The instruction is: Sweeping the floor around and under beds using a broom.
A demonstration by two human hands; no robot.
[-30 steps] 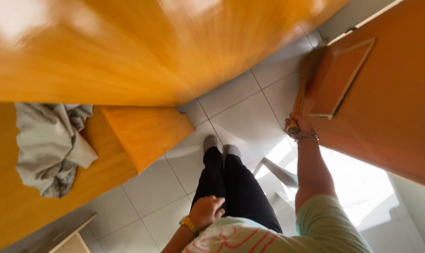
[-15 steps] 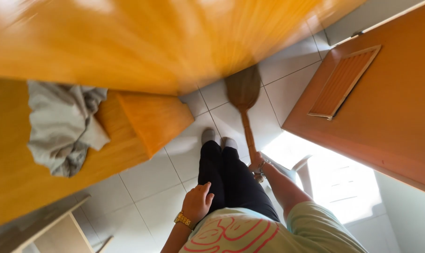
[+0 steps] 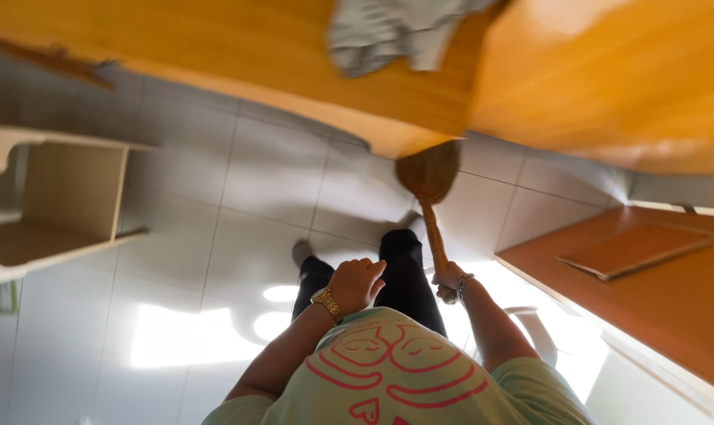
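Observation:
My right hand grips the handle of a short straw broom; its brown bristle head rests on the white tiled floor just in front of my feet, near the edge of the orange wooden furniture. A bracelet circles that wrist. My left hand, with a gold watch, hangs loosely curled and empty in front of my waist, above my black trousers.
A grey crumpled cloth lies on the orange wooden surface at the top. An orange door with a vent panel stands at the right. A pale open wooden shelf unit is at the left. Sunlight patches fall on the tiles.
The view has swung round to the left, so the shelf unit came into sight. The broom stays on the floor ahead of my feet, and my left hand rose slightly.

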